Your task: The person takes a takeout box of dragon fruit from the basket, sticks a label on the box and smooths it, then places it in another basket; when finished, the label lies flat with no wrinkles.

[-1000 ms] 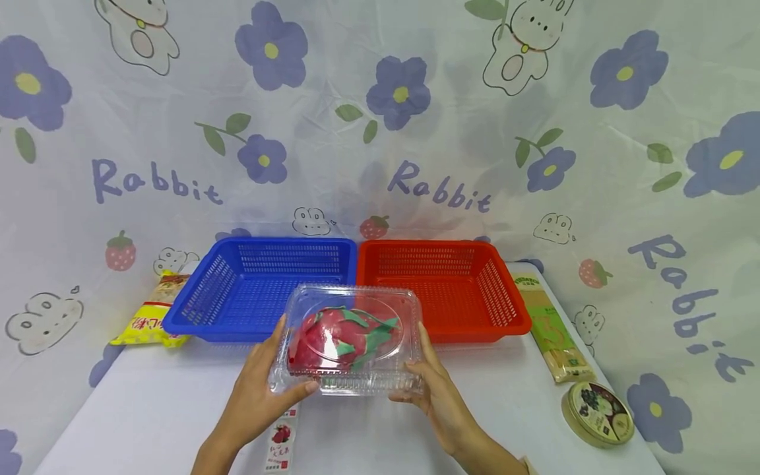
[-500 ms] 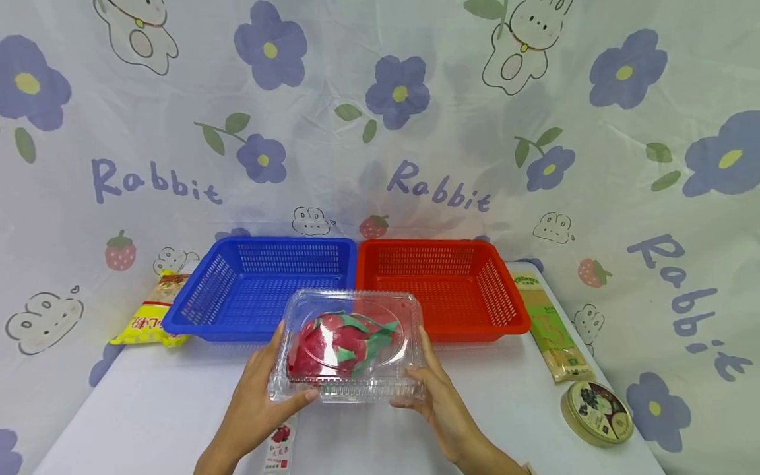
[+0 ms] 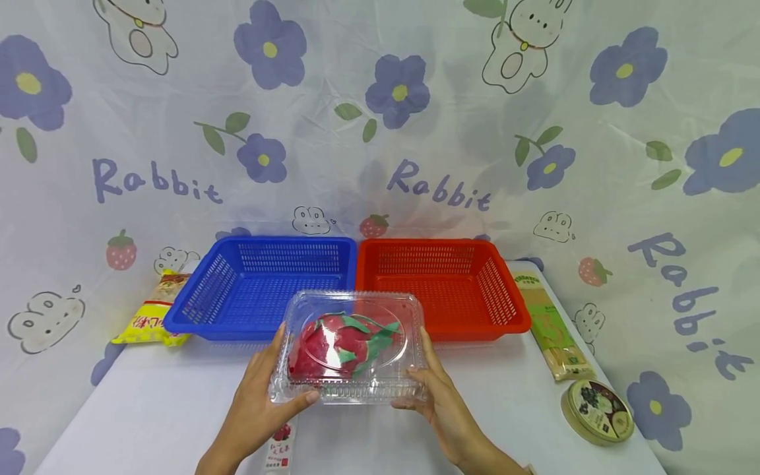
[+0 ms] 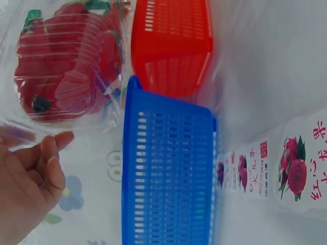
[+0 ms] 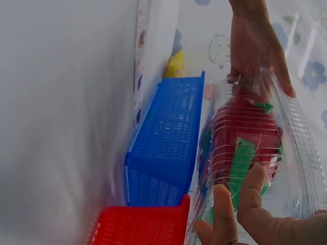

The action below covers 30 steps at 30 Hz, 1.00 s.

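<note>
Both hands hold a clear plastic clamshell box (image 3: 380, 389) above the table, in front of two baskets. Inside it lies a red dragon fruit (image 3: 338, 346) with green scales, also visible through the ribbed base in both wrist views. My left hand (image 3: 255, 402) grips the box's left end, thumb along the near edge. At the right end, my right hand (image 3: 445, 409) grips it with the thumb on the near corner; its fingers (image 5: 250, 194) spread under the base in the right wrist view. A strip of dragon fruit labels (image 4: 299, 173) lies on the table, partly behind the left hand in the head view.
A blue basket (image 3: 237, 333) and a red basket (image 3: 475, 333) stand side by side at the back. On the left is a yellow food bag (image 3: 145, 323). A green noodle packet (image 3: 552, 330) and a round tin (image 3: 596, 412) lie along the right edge.
The box has come slightly down and nearer in both hands, then stays almost still. Their grip looks the same, and everything else stays put.
</note>
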Tool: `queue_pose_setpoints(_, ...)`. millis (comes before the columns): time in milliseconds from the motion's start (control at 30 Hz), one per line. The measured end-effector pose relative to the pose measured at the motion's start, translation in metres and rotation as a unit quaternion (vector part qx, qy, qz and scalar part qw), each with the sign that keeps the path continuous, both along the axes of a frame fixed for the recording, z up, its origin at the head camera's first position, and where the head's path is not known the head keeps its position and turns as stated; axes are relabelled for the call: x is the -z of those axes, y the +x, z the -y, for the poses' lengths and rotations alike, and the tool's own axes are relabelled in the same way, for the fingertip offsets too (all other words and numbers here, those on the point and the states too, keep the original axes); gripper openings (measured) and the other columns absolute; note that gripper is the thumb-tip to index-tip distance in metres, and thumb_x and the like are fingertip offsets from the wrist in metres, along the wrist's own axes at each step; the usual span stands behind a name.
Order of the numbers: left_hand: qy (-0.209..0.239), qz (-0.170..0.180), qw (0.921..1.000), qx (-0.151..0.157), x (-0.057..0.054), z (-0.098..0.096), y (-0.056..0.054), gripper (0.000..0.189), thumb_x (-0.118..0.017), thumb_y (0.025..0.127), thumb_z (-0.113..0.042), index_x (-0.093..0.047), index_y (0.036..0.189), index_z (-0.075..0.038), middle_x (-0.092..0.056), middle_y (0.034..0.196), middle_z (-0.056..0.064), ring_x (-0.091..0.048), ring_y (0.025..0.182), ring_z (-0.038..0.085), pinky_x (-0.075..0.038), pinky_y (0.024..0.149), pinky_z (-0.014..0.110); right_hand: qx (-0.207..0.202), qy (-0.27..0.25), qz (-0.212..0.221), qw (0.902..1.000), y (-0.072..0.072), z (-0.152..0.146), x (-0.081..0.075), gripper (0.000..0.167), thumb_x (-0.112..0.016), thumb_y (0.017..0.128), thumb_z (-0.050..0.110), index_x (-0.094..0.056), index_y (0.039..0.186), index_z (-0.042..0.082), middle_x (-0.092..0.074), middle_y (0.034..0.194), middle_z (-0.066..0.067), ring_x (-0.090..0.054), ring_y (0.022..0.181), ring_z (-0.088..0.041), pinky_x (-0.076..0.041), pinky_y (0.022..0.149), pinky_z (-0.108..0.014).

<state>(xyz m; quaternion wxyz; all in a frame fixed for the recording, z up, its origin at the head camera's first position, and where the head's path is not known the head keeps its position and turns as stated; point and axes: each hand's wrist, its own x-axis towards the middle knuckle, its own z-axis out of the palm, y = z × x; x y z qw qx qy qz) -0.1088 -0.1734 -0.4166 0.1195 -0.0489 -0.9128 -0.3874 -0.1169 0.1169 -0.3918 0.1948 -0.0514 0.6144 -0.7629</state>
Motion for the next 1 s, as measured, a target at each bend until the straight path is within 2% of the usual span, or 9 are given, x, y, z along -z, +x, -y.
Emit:
queue_pose_setpoints(167, 0.004, -0.01, 0.9999, 0.003, 0.001, -0.001, -0.001, 0.112, -0.085, 0.073, -0.041, -0.014, 0.16, -0.035, -0.045, 0.149, 0.015, -0.041, 0.124, 0.027, -0.042, 0.091, 0.073, -0.002, 0.009, 0.0, 1.0, -0.001, -0.001, -0.001, 0.072, -0.04, 0.104, 0.026, 0.005, 0.158, 0.042, 0.029, 0.162, -0.007, -0.013, 0.144, -0.047, -0.053, 0.092, -0.038)
queue_pose_setpoints(267, 0.003, -0.011, 0.9999, 0.004, 0.001, -0.001, -0.001, 0.112, -0.085, 0.073, -0.041, -0.014, 0.16, -0.034, -0.046, 0.149, 0.015, -0.041, 0.123, 0.027, -0.042, 0.09, 0.072, -0.008, 0.019, -0.001, 0.9998, -0.002, -0.002, -0.003, 0.072, -0.038, 0.104, 0.027, 0.007, 0.158, 0.041, 0.027, 0.162, -0.008, -0.025, 0.141, -0.043, -0.052, 0.092, -0.037)
queue_pose_setpoints(467, -0.007, 0.015, 0.9999, 0.002, -0.002, -0.001, 0.0, 0.112, -0.083, 0.075, -0.046, -0.01, 0.159, -0.039, -0.042, 0.151, 0.018, -0.04, 0.129, 0.034, -0.04, 0.092, 0.075, -0.016, 0.037, 0.006, 0.9992, -0.004, -0.004, -0.005, 0.072, -0.038, 0.104, 0.027, 0.008, 0.157, 0.041, 0.02, 0.164, -0.01, -0.048, 0.127, -0.033, -0.053, 0.091, -0.037)
queue_pose_setpoints(600, -0.015, 0.026, 0.9995, 0.003, -0.006, -0.002, 0.0, 0.111, -0.082, 0.075, -0.048, -0.009, 0.159, -0.04, -0.041, 0.152, 0.02, -0.038, 0.133, 0.038, -0.039, 0.092, 0.076, -0.017, 0.041, 0.01, 0.999, -0.004, -0.005, -0.005, 0.072, -0.038, 0.104, 0.028, 0.008, 0.157, 0.042, 0.018, 0.165, -0.011, -0.052, 0.121, -0.032, -0.053, 0.089, -0.038)
queue_pose_setpoints(767, -0.01, 0.015, 0.9998, 0.008, -0.005, -0.002, 0.001, 0.111, -0.083, 0.074, -0.046, -0.011, 0.159, -0.04, -0.041, 0.151, 0.018, -0.039, 0.131, 0.037, -0.04, 0.09, 0.076, -0.016, 0.042, 0.015, 0.9989, -0.002, -0.007, -0.004, 0.074, -0.04, 0.103, 0.028, 0.008, 0.157, 0.042, 0.016, 0.165, -0.011, -0.05, 0.12, -0.031, -0.053, 0.089, -0.039)
queue_pose_setpoints(1000, -0.001, -0.013, 0.9998, 0.014, 0.001, -0.005, 0.003, 0.113, -0.085, 0.073, -0.042, -0.013, 0.159, -0.038, -0.05, 0.141, 0.012, -0.043, 0.122, 0.024, -0.047, 0.086, 0.069, -0.016, 0.041, 0.016, 0.9989, 0.0, -0.011, -0.004, 0.073, -0.04, 0.104, 0.029, 0.008, 0.157, 0.042, 0.019, 0.165, -0.008, -0.046, 0.124, -0.031, -0.052, 0.089, -0.039)
